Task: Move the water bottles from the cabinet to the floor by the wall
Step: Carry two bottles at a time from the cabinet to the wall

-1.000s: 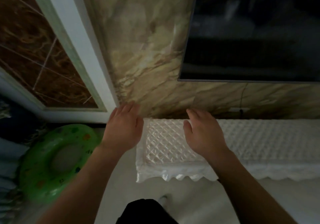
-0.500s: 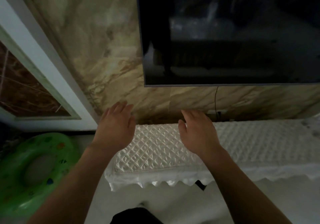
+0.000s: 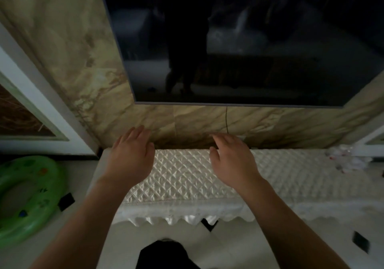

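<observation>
A low cabinet (image 3: 182, 177) under a white quilted cover runs along the marble wall. At its far right end lie several pale water bottles (image 3: 347, 160) with red marks, blurred and hard to make out. My left hand (image 3: 131, 156) hovers over the cabinet's left end, palm down, fingers spread and holding nothing. My right hand (image 3: 232, 160) hovers over the cabinet's middle, also empty with fingers apart. Both hands are well left of the bottles.
A dark TV screen (image 3: 249, 40) hangs on the marble wall (image 3: 72, 50) above the cabinet, a cable dropping below it. A green inflatable swim ring (image 3: 27, 198) lies on the pale tiled floor (image 3: 259, 246) at the left. A white frame (image 3: 41, 110) borders the wall.
The view has swung to the right along the cabinet, bringing the bottles at the far right into sight. Both hands stay raised and empty above the cover.
</observation>
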Demonstrator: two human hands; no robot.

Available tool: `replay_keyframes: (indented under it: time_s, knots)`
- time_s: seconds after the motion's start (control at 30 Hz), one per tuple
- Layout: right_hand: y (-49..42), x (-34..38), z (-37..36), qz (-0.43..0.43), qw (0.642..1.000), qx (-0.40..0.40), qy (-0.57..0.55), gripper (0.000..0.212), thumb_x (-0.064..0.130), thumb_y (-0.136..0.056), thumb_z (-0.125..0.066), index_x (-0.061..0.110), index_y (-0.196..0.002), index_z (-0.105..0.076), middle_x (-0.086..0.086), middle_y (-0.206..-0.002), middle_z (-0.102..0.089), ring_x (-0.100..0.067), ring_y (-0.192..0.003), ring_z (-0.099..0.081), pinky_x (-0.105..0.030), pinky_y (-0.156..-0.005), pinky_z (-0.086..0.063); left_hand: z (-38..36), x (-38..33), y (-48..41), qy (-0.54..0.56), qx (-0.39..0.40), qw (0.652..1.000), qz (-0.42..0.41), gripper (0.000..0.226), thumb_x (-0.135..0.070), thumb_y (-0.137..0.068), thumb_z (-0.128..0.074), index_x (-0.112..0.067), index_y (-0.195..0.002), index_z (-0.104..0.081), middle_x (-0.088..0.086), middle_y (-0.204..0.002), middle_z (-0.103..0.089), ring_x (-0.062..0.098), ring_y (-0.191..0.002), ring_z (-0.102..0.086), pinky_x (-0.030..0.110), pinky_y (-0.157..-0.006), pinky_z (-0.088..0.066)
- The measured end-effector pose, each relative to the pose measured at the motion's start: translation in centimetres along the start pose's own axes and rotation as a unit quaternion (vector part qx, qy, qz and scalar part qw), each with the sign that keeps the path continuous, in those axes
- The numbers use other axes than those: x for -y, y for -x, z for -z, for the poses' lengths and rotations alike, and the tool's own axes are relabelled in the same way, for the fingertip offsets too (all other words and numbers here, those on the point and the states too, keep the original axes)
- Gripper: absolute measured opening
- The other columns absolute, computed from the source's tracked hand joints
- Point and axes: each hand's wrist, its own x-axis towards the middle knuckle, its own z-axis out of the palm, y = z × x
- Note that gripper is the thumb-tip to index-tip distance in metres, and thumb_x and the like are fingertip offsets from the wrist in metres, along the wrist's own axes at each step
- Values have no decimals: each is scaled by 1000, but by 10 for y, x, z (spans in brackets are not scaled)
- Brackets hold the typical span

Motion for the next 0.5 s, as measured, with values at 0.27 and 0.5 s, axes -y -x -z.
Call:
replay_keyframes:
  time_s: [0.27, 0.5]
  knots:
    - [7, -94, 23, -38, 999, -18, -4, 47, 37, -96, -35, 14, -132, -55, -6, -124, -62, -25, -115, -55, -42, -98, -46, -38, -90, -26, 17, 21, 1000, -12, 62, -49, -90, -26, -18, -140, -48, 9, -148, -46, 30, -135, -43, 50, -111, -36]
    - [-3, -198, 33, -58, 998, -12, 18, 48, 37, -98, -37, 14, -137, -51, -6, -132, -59, -24, -122, -52, -39, -105, -41, -89, -182, -69, 13, 22, 999, -42, 56, -37, -90, -33, -16, -139, -49, 9, -147, -47, 29, -135, -43, 47, -110, -33]
